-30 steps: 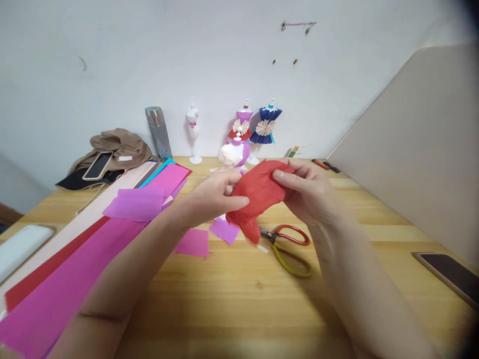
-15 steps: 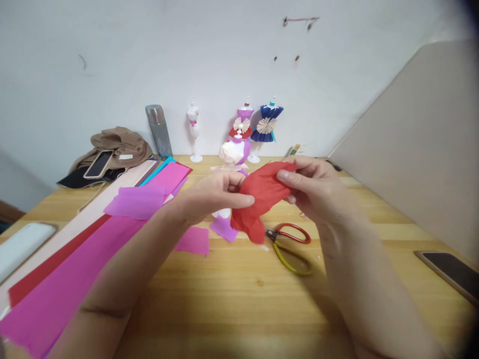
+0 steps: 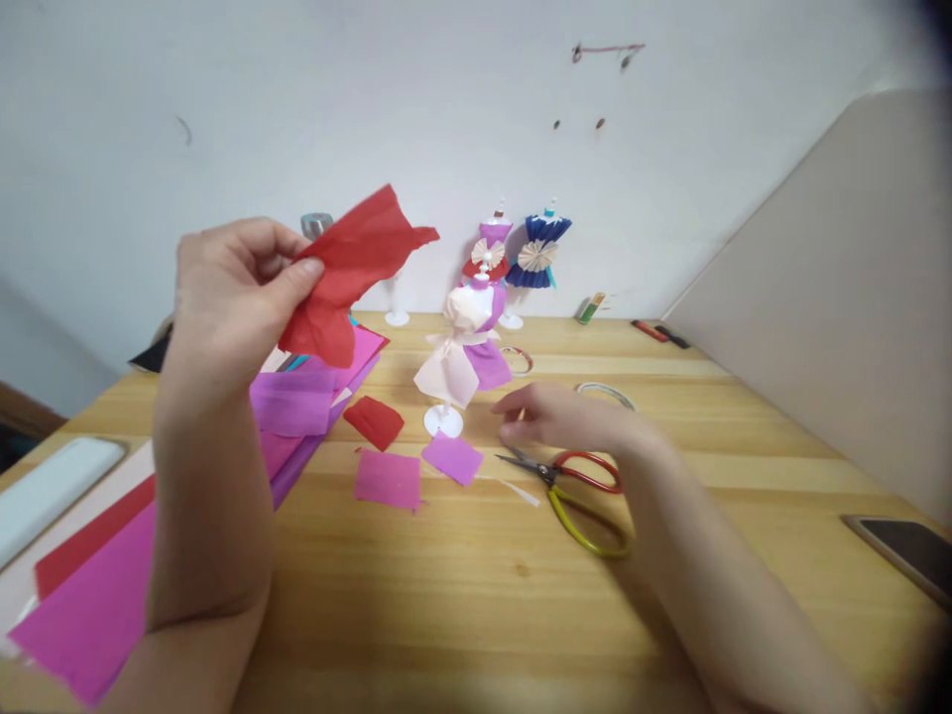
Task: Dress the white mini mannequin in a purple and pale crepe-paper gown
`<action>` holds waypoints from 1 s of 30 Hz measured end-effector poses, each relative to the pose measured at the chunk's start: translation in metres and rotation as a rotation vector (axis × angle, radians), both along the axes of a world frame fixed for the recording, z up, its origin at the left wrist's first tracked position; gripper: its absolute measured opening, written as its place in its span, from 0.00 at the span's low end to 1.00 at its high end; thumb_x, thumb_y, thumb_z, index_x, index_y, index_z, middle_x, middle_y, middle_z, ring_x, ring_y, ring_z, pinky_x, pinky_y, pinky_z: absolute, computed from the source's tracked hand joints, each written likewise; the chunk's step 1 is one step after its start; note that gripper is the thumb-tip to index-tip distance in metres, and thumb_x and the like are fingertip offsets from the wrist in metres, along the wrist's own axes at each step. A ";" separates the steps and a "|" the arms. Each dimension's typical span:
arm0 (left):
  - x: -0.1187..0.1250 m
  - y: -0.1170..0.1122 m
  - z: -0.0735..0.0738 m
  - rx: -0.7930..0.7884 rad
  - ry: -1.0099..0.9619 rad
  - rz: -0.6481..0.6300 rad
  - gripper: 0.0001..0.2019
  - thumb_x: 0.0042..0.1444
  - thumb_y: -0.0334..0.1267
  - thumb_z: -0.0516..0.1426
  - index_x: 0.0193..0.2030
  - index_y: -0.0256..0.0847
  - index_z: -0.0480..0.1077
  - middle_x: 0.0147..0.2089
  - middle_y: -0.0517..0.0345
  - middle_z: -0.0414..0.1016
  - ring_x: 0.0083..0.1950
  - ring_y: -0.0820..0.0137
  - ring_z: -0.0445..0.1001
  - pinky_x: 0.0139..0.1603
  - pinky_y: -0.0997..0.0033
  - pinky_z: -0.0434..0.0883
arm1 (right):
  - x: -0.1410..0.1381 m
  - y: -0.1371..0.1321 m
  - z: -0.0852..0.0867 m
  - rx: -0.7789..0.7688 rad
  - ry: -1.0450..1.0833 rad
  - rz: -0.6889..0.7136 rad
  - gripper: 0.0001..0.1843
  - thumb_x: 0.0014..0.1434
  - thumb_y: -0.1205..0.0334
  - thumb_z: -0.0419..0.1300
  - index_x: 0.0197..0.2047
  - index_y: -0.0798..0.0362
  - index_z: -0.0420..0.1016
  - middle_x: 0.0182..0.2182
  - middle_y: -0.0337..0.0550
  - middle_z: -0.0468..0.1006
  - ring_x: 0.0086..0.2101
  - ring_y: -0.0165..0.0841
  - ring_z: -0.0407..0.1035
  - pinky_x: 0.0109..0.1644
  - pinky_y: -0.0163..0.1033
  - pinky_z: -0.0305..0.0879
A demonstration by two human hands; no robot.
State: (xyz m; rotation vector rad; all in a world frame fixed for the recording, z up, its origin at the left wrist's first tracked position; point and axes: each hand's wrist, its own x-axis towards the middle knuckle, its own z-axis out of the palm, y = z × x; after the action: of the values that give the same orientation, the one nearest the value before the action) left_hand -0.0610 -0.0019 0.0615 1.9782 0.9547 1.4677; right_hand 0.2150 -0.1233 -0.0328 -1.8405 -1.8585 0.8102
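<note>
My left hand (image 3: 227, 297) is raised at the left, pinching a crumpled piece of red crepe paper (image 3: 349, 273) between thumb and fingers. My right hand (image 3: 561, 416) hovers low over the wooden table (image 3: 476, 595), fingers loosely curled, just above the blades of the red and yellow scissors (image 3: 584, 496); nothing shows in it. A small mannequin in a pale pink and purple paper dress (image 3: 465, 352) stands between my hands. A small red scrap (image 3: 374, 420) lies on the table left of its base.
Long pink, purple and red paper sheets (image 3: 111, 575) lie at the left. Two pink squares (image 3: 416, 471) lie in front of the mannequin. Two more dressed mannequins (image 3: 521, 258) stand by the wall. A phone (image 3: 903, 550) lies at the right, tape rings (image 3: 606, 394) behind my right hand.
My left hand lifted the red paper up and to the left. My right hand let go of it and dropped toward the scissors. A small red scrap now lies on the table.
</note>
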 end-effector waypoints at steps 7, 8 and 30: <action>-0.008 0.000 0.002 -0.158 0.063 -0.058 0.08 0.50 0.38 0.62 0.34 0.35 0.75 0.25 0.60 0.71 0.24 0.75 0.67 0.23 0.76 0.62 | -0.028 0.026 -0.046 -0.010 0.017 0.027 0.09 0.54 0.55 0.62 0.33 0.51 0.70 0.28 0.40 0.76 0.28 0.32 0.67 0.31 0.36 0.60; -0.008 0.001 0.002 -0.182 0.081 -0.075 0.08 0.50 0.38 0.62 0.34 0.35 0.75 0.25 0.60 0.71 0.24 0.75 0.67 0.23 0.76 0.62 | -0.031 0.026 -0.048 0.014 0.035 0.020 0.09 0.54 0.54 0.63 0.33 0.50 0.70 0.28 0.40 0.75 0.28 0.32 0.67 0.31 0.36 0.60; -0.015 0.034 -0.010 -0.147 0.281 -0.518 0.05 0.48 0.38 0.61 0.27 0.38 0.75 0.47 0.55 0.78 0.49 0.66 0.76 0.48 0.68 0.72 | -0.045 0.036 -0.067 -0.012 0.486 -0.143 0.10 0.53 0.58 0.62 0.34 0.55 0.68 0.23 0.37 0.72 0.24 0.29 0.67 0.29 0.34 0.62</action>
State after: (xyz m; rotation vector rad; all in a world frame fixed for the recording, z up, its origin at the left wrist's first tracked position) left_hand -0.0757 0.0316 0.0517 2.1437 0.5683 0.8305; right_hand 0.1698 -0.0870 -0.0999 -1.5804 -1.4035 1.1002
